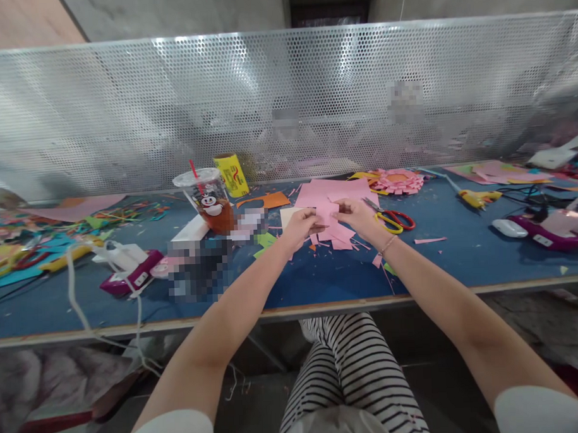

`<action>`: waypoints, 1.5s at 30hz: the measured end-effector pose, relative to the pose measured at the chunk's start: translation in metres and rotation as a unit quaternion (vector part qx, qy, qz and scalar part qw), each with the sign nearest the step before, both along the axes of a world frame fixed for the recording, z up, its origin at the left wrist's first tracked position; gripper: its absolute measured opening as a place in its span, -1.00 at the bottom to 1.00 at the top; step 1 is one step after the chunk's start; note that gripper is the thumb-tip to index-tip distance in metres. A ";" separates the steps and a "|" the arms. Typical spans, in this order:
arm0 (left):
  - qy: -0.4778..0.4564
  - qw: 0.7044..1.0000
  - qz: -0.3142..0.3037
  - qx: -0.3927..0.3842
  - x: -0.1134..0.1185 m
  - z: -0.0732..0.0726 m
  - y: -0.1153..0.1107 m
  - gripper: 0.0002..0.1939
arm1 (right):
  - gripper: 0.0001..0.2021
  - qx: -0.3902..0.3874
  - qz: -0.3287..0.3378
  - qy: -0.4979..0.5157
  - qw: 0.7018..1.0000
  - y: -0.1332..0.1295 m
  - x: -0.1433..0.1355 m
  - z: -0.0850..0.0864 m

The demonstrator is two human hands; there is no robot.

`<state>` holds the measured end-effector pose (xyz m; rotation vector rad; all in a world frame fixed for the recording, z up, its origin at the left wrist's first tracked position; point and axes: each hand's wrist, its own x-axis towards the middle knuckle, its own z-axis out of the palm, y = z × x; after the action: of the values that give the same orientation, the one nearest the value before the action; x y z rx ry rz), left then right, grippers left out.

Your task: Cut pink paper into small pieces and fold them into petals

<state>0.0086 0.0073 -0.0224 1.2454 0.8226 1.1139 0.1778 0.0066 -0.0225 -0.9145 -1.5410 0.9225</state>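
A small piece of pink paper (325,213) is stretched between my two hands, just above the blue table. My left hand (300,229) pinches its left edge, with thumb and fingers closed together. On the opposite edge, the fingertips of my right hand (356,215) grip the same piece. Behind them lies a larger pink sheet (309,192), with cut pink scraps (342,241) under and around the hands. Scissors (405,220) with red and yellow handles rest just right of my right hand. Beyond the scissors sits a ring of fringed pink paper (398,182).
A plastic cup (217,209) with brown drink and a red straw stands left, beside a yellow box (231,175). Yellow glue guns (478,199) lie at both sides. Purple power strips (132,272) have trailing white cords. A perforated metal screen (171,113) closes the table's back.
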 end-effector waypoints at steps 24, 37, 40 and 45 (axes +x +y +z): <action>-0.050 0.998 0.004 -0.034 -0.001 0.008 -0.005 -0.78 | -0.79 0.000 0.009 0.008 1.000 0.000 -0.002 -0.001; -0.056 0.998 0.004 0.006 -0.004 0.011 -0.007 -0.89 | -0.87 -0.072 0.100 0.131 0.984 -0.003 -0.001 0.001; -0.041 0.999 0.016 0.030 -0.003 0.010 -0.007 -0.92 | -0.84 -0.056 0.113 0.121 0.985 -0.004 -0.001 0.001; 0.018 0.998 0.042 0.050 -0.002 0.007 -0.005 -0.79 | -0.78 -0.044 0.030 0.060 0.997 0.000 -0.003 -0.002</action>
<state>0.0066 0.0020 -0.0151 1.3271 0.8630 1.2152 0.1746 0.0066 -0.0247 -0.8627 -1.4420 1.0757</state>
